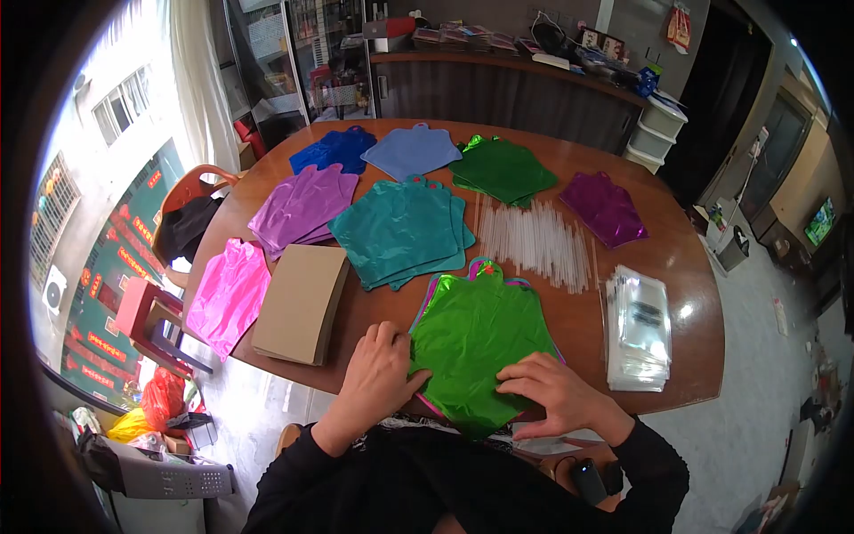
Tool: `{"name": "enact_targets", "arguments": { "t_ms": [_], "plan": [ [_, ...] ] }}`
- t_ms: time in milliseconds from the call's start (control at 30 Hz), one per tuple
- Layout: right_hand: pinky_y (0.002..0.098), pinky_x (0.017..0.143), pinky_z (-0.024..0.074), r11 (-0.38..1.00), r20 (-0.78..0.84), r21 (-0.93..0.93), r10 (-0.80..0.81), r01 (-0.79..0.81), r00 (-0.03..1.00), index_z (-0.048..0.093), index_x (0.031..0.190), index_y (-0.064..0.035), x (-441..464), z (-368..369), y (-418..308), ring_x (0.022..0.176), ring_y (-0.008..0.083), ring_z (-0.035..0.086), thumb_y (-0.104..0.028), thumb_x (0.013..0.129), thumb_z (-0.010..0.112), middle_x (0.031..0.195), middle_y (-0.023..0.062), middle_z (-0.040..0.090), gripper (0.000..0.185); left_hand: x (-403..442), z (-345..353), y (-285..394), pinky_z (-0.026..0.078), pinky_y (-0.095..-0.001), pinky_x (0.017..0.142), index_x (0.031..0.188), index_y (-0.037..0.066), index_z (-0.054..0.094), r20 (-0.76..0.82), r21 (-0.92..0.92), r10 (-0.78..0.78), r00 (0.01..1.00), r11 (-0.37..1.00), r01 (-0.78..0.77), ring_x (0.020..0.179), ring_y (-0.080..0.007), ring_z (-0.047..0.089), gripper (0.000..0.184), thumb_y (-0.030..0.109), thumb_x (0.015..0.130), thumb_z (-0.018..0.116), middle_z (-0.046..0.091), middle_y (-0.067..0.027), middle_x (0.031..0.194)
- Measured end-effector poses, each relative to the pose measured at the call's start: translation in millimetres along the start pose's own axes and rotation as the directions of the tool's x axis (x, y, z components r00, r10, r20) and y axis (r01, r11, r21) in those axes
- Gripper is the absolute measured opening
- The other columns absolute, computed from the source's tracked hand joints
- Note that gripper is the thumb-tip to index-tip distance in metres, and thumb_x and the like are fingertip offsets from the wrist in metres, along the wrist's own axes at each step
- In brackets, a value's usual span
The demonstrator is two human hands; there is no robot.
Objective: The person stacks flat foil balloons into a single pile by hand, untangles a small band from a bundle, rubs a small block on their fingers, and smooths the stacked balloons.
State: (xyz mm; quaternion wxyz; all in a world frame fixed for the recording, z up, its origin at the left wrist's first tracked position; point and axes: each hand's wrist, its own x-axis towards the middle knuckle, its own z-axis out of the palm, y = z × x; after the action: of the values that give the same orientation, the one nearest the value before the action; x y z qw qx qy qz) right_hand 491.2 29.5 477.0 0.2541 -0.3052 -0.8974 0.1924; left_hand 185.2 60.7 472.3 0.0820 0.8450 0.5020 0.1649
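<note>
A stack of shiny foil sheets lies on the table in front of me, with a bright green foil sheet (480, 334) on top. Edges of pink, blue and other colours peek out around it. My left hand (375, 372) rests at the stack's left edge, fingers bent and thumb apart on the green foil. On the lower right edge lies my right hand (556, 392), its fingers on the foil and its thumb spread away. Neither hand visibly grips anything. The stack's near tip points toward my body.
Around the stack lie teal foil sheets (396, 231), dark green sheets (507, 169), purple sheets (605, 209), lilac sheets (302, 205) and pink sheets (231, 289). A cardboard stack (298, 303) stands left, thin white sticks (538, 245) beyond, clear plastic sleeves (638, 329) right.
</note>
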Motion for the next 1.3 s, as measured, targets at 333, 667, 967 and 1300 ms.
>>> {"name": "enact_targets", "arguments": {
  "t_ms": [333, 667, 967, 1300],
  "plan": [
    [0.0371, 0.093, 0.0466, 0.923, -0.248, -0.231, 0.249, -0.307, 0.936, 0.063, 0.117, -0.0011, 17.1, 0.3, 26.2, 0.102, 0.0310, 0.055, -0.009, 0.088, 0.065, 0.121, 0.0123, 0.061, 0.030, 16.4, 9.6, 11.8, 0.036, -0.0459, 0.113, 0.127, -0.011, 0.053, -0.129, 0.076, 0.283, 0.950, 0.959, -0.275, 0.136, -0.0442, 0.041, 0.062, 0.032, 0.087, 0.072, 0.046, -0.0294, 0.141],
    [0.0398, 0.090, 0.0471, 0.791, -0.290, -0.462, 0.293, -0.401, 0.911, 0.063, 0.113, 0.0003, 51.8, 13.2, 67.5, 0.099, 0.0330, 0.056, -0.009, 0.088, 0.065, 0.112, 0.0140, 0.060, 0.027, 8.2, 48.1, 17.2, 0.024, -0.0565, 0.120, 0.136, -0.019, 0.045, -0.045, 0.116, 0.298, 0.954, 0.950, -0.291, 0.144, -0.0546, 0.030, 0.090, 0.059, 0.093, 0.056, 0.038, -0.0410, 0.147],
    [0.0395, 0.086, 0.0469, 0.778, -0.353, -0.413, 0.343, -0.473, 0.871, 0.062, 0.106, -0.0011, 61.2, 23.2, 93.7, 0.094, 0.0312, 0.056, -0.006, 0.084, 0.068, 0.103, 0.0115, 0.060, 0.024, 8.6, 48.4, 19.3, 0.022, -0.0586, 0.120, 0.137, -0.020, 0.044, -0.024, 0.153, 0.282, 0.959, 0.949, -0.275, 0.143, -0.0570, 0.030, 0.095, 0.064, 0.092, 0.054, 0.038, -0.0441, 0.146],
    [0.0367, 0.078, 0.0481, 0.954, -0.317, -0.289, -0.021, -0.075, 0.948, 0.062, 0.104, -0.0037, 67.7, 24.2, 47.9, 0.084, 0.0289, 0.057, 0.001, 0.078, 0.067, 0.096, 0.0083, 0.062, 0.027, 8.3, 47.3, 21.4, 0.022, -0.0590, 0.120, 0.137, -0.020, 0.043, -0.013, 0.149, 0.263, 0.965, 0.955, -0.258, 0.143, -0.0574, 0.029, 0.096, 0.063, 0.091, 0.055, 0.036, -0.0443, 0.147]
  ]
}}
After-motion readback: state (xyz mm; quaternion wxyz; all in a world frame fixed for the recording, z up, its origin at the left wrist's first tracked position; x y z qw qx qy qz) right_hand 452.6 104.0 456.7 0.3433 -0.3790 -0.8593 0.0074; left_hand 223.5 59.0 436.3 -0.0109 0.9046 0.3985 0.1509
